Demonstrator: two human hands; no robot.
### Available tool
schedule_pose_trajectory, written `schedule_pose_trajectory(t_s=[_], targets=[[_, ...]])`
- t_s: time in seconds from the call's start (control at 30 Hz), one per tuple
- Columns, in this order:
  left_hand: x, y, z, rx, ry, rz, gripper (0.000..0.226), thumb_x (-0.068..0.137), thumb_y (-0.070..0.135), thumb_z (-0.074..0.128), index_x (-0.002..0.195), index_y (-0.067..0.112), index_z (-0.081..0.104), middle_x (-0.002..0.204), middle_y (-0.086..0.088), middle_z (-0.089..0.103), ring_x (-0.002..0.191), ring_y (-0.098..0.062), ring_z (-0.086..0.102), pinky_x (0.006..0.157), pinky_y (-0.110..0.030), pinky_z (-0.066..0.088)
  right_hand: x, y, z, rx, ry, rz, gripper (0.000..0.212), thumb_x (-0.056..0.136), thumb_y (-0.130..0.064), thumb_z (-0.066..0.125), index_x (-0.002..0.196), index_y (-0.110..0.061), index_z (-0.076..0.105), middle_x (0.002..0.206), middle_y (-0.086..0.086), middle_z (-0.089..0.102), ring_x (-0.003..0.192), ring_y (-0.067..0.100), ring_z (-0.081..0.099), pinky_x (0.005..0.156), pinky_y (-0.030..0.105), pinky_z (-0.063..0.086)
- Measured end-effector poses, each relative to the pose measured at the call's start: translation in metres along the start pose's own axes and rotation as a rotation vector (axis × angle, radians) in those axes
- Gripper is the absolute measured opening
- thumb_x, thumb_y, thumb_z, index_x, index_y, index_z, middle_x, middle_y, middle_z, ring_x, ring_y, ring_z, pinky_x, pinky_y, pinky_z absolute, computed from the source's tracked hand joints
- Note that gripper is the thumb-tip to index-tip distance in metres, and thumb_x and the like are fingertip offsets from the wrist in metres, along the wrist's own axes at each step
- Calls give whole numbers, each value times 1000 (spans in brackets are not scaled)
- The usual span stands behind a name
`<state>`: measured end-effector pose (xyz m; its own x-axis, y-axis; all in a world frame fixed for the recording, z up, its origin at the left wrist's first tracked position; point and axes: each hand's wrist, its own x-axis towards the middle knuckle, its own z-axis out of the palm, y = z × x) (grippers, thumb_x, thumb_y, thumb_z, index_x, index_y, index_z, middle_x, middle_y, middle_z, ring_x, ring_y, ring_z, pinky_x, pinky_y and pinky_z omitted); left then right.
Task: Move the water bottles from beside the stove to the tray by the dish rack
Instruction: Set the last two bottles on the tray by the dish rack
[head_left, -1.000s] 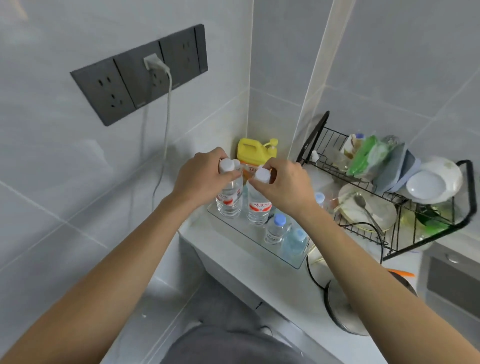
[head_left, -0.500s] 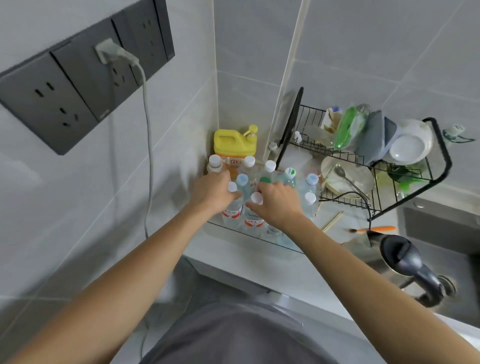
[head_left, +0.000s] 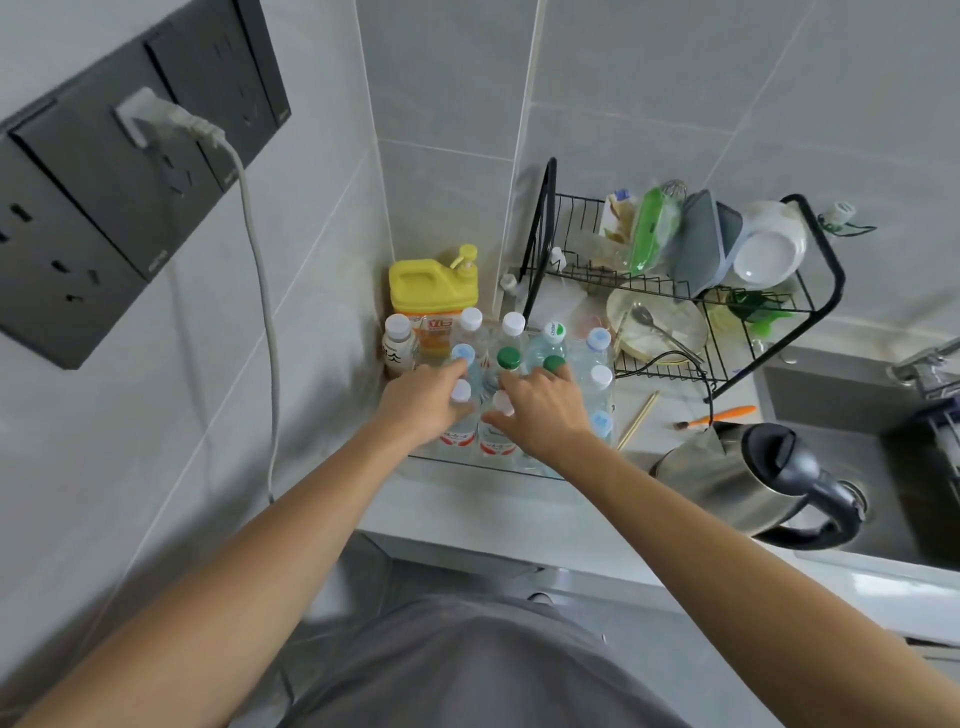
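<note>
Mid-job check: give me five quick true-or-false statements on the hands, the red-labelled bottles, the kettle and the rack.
1. Both red-labelled clear bottles stand on the clear tray. True.
2. The left hand is lifting the yellow jug. False: it is at the bottles.
3. The steel kettle stands right of the tray. True.
4. The black wire dish rack is empty. False: it holds dishes.
5. The right hand holds chopsticks. False: it is over a bottle cap.
</note>
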<state>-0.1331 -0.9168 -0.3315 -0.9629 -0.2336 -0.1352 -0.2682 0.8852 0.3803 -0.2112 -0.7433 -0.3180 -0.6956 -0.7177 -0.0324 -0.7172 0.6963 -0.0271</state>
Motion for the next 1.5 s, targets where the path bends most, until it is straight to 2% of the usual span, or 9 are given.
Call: schedule_pose_trajectory(t_s=[0.13,0.3,0.5,0.67,0.87,1.0,1.1,1.23,1.5], targets=[[0,-2,-3,81,-42,83,30,93,34,72,114,26,52,92,-6,60,95,-38,65,70,-41,48,-3,2,1,0,-55,-46,41,89,-52,73,118,-27,58,114,-2,75,110,27,66,98,43,39],[-1,-5,0,42,-12,131,24,93,27,71,104,25,50,88,-9,63,86,-39,64,67,-43,49,-2,7,-2,27,-48,-53,40,87,-48,76,115,-24,60,111,0,75,107,27,67,99,43,39],[-4,-9,9,21,54,122,33,90,18,72,100,34,44,81,-5,64,78,-36,63,60,-41,48,0,11,4,57,-17,-67,43,86,-47,78,117,-22,61,111,1,75,106,28,67,97,43,40],[-4,-7,11,15,57,109,28,91,18,71,104,29,49,85,-4,67,81,-35,63,60,-39,46,0,11,7,69,1,-75,44,86,-46,79,118,-22,61,113,0,75,108,28,66,93,41,40],[-9,-7,11,30,48,92,38,93,14,70,103,38,41,90,-3,69,83,-33,65,63,-42,53,0,12,7,81,26,-68,40,86,-44,77,114,-20,62,103,3,75,103,29,68,92,42,41],[-9,-4,10,46,37,94,45,93,12,69,95,41,34,90,-2,68,84,-32,65,61,-38,46,-1,10,8,92,42,-51,37,87,-43,77,111,-19,62,103,4,76,103,31,67,91,42,41],[-10,-2,8,44,45,93,31,95,14,68,105,33,47,91,-3,68,85,-32,64,61,-36,41,-3,9,9,102,46,-43,37,86,-42,78,109,-19,61,103,3,76,101,32,68,91,42,41],[-14,0,10,67,79,96,27,95,15,66,114,26,50,92,-6,68,86,-36,66,61,-42,52,-6,7,13,101,55,-22,42,86,-44,79,114,-19,60,103,3,76,101,32,68,92,43,42],[-31,12,19,177,155,56,51,96,28,63,142,25,42,112,-6,70,91,-35,73,60,-36,46,-15,2,16,111,6,3,50,94,-43,71,135,-21,52,120,3,69,117,31,60,102,45,39]])
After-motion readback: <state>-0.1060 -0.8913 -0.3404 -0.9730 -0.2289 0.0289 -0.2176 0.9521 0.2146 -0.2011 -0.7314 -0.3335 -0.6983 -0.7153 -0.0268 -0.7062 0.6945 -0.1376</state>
